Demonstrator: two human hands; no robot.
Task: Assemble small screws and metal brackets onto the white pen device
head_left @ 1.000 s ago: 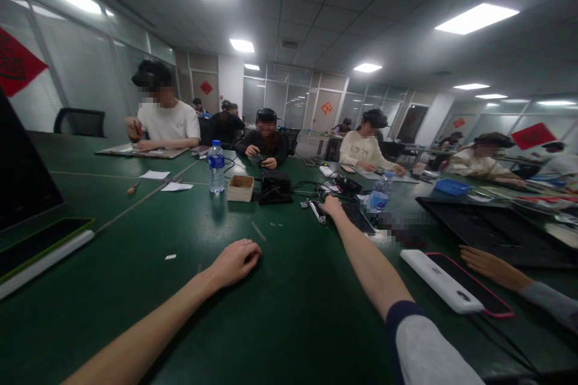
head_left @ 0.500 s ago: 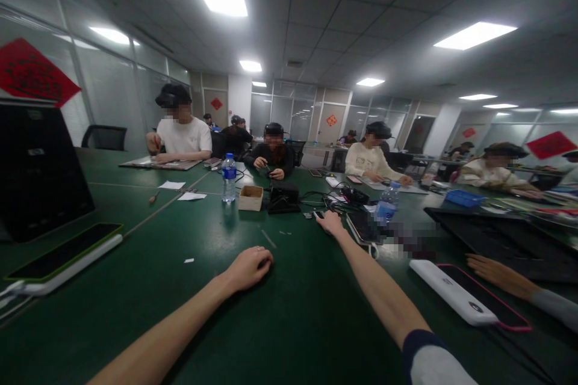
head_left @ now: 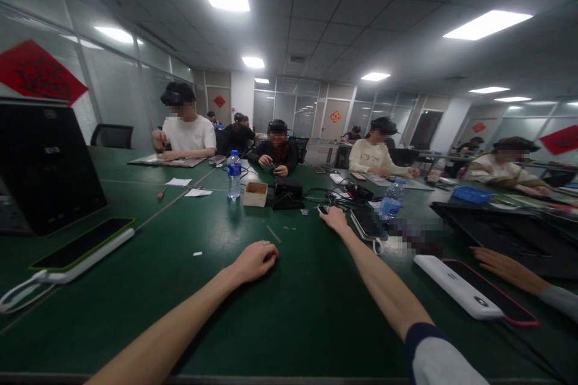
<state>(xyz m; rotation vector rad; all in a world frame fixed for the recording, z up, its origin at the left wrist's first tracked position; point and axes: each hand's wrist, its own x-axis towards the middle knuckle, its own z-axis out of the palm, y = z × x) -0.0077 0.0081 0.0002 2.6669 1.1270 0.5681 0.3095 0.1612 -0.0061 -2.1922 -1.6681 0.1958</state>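
My left hand (head_left: pixel 258 260) rests on the green table (head_left: pixel 307 319), its fingers loosely curled and nothing showing in them. Farther out, my right hand (head_left: pixel 336 220) is closed over a small light-coloured device with a dark face (head_left: pixel 323 209), at the table's surface. Its fingertips partly cover the device, so its kind cannot be made out. Just right of that hand lies a dark notebook-like slab (head_left: pixel 369 224) with a white loop at its near end. A small pale scrap (head_left: pixel 304 212) is to the left of the device.
An open cardboard box (head_left: pixel 255 195), a water bottle (head_left: pixel 233 175) and a black stand (head_left: pixel 287 194) are ahead. Another bottle (head_left: pixel 392 200), a white power bank (head_left: pixel 458 287) and a co-worker's hand (head_left: pixel 510 269) are on the right. A phone (head_left: pixel 85 242) lies left. Several people sit around.
The view has shifted slightly, so things sit a little farther right in it. Both hands keep nearly the same places on the table.
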